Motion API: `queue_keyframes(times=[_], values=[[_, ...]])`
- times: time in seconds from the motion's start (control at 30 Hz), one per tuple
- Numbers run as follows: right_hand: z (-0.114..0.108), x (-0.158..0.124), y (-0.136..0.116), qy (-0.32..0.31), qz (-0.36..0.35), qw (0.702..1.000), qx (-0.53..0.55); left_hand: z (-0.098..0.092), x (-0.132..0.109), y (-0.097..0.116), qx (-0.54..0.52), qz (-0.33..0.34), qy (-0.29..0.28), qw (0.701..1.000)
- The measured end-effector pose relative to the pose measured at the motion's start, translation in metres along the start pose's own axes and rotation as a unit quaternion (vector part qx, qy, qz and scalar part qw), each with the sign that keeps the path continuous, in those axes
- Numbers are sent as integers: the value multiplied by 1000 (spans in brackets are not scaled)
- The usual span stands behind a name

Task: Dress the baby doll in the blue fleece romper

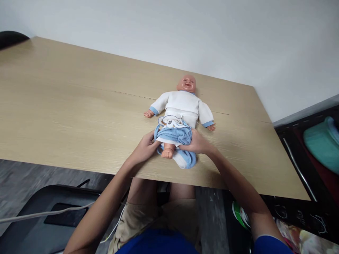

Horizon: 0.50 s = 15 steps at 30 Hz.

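A baby doll point(182, 102) lies on its back on the wooden table, head toward the wall, in a white long-sleeved top with blue cuffs. Blue and white doll pants point(173, 135) with an animal-face patch are bunched around its legs. One bare foot point(167, 152) sticks out of a leg opening; the other foot is hidden by the cloth. My left hand point(147, 146) grips the left edge of the pants, fingers partly behind the fabric. On the opposite edge, my right hand point(198, 141) also holds the cloth, thumb and fingers closed on it.
The wooden table point(79, 106) runs along a white wall. Below its front edge on the left is a black chair point(34, 215) with a dark flat object and a cable. At the right, a teal container point(321, 144) sits on a dark rack. A green can point(239, 213) stands below the table.
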State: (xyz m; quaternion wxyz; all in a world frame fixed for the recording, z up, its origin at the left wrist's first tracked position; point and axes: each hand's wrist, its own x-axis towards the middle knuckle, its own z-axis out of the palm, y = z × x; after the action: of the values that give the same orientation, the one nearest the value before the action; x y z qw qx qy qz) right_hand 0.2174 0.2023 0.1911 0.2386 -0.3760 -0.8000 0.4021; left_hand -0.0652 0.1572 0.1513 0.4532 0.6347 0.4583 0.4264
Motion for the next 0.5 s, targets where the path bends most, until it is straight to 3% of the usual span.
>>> queue_keyframes(times=[0.17, 0.4, 0.5], values=[[-9, -7, 11, -21, -25, 999, 2, -15, 9, 8, 24, 27, -78, 996], [-7, -21, 17, 15, 16, 998, 53, -23, 6, 8, -18, -9, -108, 994], [-3, -21, 22, 37, 24, 995, 94, -27, 2, 11, -21, -16, -90, 996]])
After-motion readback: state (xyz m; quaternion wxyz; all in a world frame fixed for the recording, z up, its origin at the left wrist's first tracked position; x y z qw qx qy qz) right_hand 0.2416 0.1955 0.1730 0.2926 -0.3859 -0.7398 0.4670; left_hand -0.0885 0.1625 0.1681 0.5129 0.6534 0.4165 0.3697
